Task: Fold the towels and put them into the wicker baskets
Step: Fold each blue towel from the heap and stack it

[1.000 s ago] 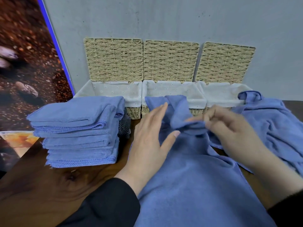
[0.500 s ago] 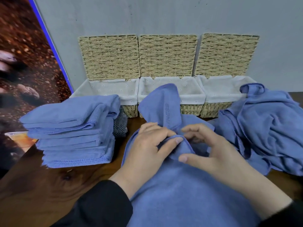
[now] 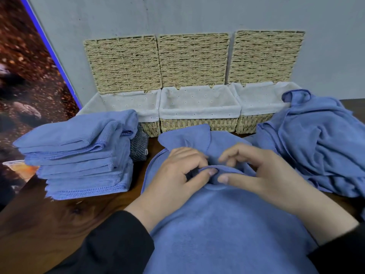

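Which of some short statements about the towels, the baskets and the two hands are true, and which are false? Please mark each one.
1. Both hands pinch the blue towel lying in front of the person. True: the left hand and the right hand grip a fold of it.
2. The middle basket holds folded towels. False: only its white lining shows inside.
3. A stack of folded towels stands at the left. True.
4. The basket lids are closed. False: all three stand open against the wall.
5. The heap of unfolded towels lies at the right. True.
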Available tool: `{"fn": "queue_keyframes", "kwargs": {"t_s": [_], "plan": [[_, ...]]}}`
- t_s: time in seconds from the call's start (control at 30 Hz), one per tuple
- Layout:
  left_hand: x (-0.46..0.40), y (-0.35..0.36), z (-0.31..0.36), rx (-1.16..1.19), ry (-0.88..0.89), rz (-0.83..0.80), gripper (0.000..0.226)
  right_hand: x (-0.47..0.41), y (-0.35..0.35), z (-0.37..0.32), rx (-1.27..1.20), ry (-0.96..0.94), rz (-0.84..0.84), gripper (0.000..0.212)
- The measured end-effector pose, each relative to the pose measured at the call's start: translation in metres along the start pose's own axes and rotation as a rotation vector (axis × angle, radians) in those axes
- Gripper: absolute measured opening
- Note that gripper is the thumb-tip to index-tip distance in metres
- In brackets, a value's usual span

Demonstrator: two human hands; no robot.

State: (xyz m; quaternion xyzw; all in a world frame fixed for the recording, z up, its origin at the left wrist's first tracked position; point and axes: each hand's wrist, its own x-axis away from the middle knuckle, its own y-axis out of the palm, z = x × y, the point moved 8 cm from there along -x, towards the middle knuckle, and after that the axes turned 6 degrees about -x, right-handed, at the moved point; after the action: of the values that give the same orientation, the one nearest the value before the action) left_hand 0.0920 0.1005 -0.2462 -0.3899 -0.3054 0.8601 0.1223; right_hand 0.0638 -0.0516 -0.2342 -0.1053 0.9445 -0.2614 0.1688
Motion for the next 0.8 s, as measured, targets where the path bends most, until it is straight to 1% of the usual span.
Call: {"fn": "queue_keyframes", "kwargs": {"t_s": [0.03, 0.07, 0.13, 0.3, 0.37, 0.4, 0.43, 0.47, 0.5, 0.57, 0.6, 0.7, 0.73, 0.8], "plan": [[0.001, 0.001, 0.000, 0.023, -0.027, -0.003, 0.032, 0.000, 0.003, 0.000, 0.022, -0.011, -0.013, 0.031], [0.002, 0.001, -0.001, 0.049, -0.060, -0.001, 0.035, 0.000, 0.005, -0.001, 0.052, -0.034, -0.005, 0.042], [0.002, -0.001, -0.002, 0.047, -0.088, -0.003, 0.041, 0.000, 0.003, -0.004, 0.080, -0.067, 0.049, 0.054], [0.004, -0.007, 0.000, -0.158, 0.035, -0.072, 0.033, 0.005, -0.029, -0.004, 0.057, -0.099, 0.280, 0.051], [0.006, -0.013, -0.004, -0.243, 0.033, -0.082, 0.032, 0.008, -0.043, 0.005, 0.044, -0.043, 0.363, 0.055], [0.008, -0.017, -0.006, -0.285, 0.024, -0.082, 0.031, 0.010, -0.048, 0.007, 0.023, -0.017, 0.375, 0.053], [0.009, -0.022, -0.007, -0.328, 0.009, -0.082, 0.029, 0.012, -0.051, 0.006, 0.019, -0.013, 0.366, 0.044], [0.009, -0.026, -0.008, -0.360, -0.016, -0.087, 0.028, 0.014, -0.053, 0.003, 0.030, -0.011, 0.337, 0.030], [0.009, -0.030, -0.007, -0.375, -0.047, -0.099, 0.025, 0.016, -0.054, -0.002, 0.035, -0.001, 0.310, 0.024], [0.011, -0.036, -0.002, -0.358, -0.103, -0.113, 0.022, 0.023, -0.057, -0.012, 0.003, 0.020, 0.277, 0.025], [0.012, -0.038, 0.002, -0.333, -0.124, -0.121, 0.025, 0.026, -0.059, -0.017, -0.049, 0.023, 0.276, 0.024], [0.016, -0.033, 0.019, -0.198, -0.159, -0.192, 0.037, 0.037, -0.056, -0.034, -0.311, 0.027, 0.283, 0.027], [0.017, -0.030, 0.027, -0.168, -0.152, -0.217, 0.037, 0.041, -0.053, -0.037, -0.330, 0.026, 0.266, 0.029], [0.023, -0.025, 0.042, -0.176, -0.074, -0.250, 0.030, 0.053, -0.046, -0.039, -0.231, 0.009, 0.191, 0.032]]}}
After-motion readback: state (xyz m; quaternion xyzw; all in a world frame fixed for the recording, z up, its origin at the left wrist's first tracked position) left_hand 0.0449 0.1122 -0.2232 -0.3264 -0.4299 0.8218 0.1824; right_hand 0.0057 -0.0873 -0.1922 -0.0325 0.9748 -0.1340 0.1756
